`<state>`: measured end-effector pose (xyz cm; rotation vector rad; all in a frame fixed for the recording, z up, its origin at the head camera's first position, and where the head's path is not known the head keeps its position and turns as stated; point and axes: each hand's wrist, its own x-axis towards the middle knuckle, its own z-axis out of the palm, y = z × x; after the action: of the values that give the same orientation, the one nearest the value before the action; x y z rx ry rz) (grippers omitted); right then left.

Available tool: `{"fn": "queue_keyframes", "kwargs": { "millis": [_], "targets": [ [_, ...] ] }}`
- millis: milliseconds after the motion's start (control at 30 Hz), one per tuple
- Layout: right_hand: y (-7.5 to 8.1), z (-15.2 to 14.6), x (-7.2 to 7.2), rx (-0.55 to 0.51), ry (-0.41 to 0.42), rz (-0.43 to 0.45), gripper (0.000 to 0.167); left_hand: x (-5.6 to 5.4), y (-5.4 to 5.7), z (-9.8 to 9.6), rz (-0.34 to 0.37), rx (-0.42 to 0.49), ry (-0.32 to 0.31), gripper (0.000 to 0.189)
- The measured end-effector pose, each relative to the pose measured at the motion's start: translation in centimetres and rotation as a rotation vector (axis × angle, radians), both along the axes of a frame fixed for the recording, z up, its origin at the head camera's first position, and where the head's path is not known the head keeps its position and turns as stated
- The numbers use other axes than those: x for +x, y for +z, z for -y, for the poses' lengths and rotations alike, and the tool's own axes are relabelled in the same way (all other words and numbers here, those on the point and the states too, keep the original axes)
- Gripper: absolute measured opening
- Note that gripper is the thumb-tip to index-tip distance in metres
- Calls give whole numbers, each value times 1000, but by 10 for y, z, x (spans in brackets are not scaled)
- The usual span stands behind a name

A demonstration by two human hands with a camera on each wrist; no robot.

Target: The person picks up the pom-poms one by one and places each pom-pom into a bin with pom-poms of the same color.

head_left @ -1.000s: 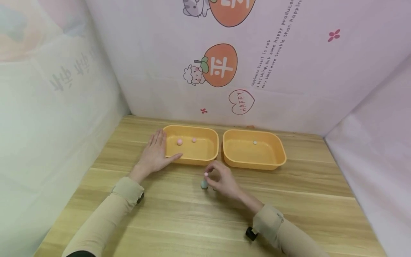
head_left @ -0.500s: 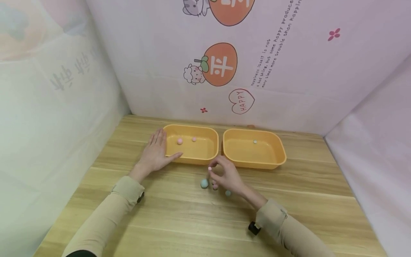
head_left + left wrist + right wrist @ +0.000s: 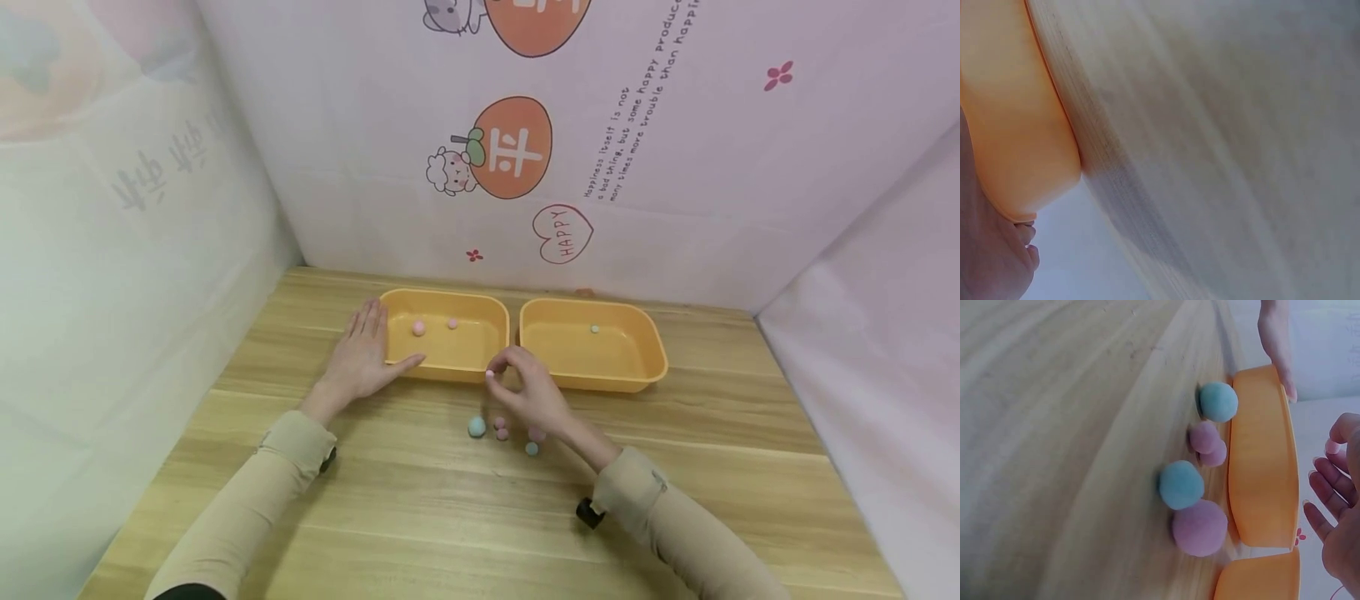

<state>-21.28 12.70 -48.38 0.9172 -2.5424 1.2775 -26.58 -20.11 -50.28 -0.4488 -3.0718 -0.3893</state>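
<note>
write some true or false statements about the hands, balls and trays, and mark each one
1. The right hand's grip holds a small pink ball. True.
2. The left hand touches the left tray. True.
3. The left tray holds three blue balls. False: it holds two pink balls.
4. Two blue balls lie on the table. True.
5. The trays are stacked. False: the right tray stands beside the left tray.

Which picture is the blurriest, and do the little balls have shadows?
Left wrist view: blurriest, with the wooden table soft and hazy; right wrist view: clearer, with a soft dark shadow beside the topmost blue ball; head view: brighter, with a pale sheen on the table.
</note>
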Motion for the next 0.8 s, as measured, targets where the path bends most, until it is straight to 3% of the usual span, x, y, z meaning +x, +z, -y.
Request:
{"fn": "queue_keyframes", "kwargs": {
  "millis": [367, 600, 800],
  "targets": [
    [4, 8, -17, 67, -30, -129, 6, -1, -2, 0, -13, 2, 1, 129],
    [4, 14, -31, 127, -53, -131, 9, -1, -1, 0, -17, -1, 0, 129],
    [3, 21, -44, 150, -79, -186, 8, -2, -1, -1, -12, -1, 3, 129]
  ]
}}
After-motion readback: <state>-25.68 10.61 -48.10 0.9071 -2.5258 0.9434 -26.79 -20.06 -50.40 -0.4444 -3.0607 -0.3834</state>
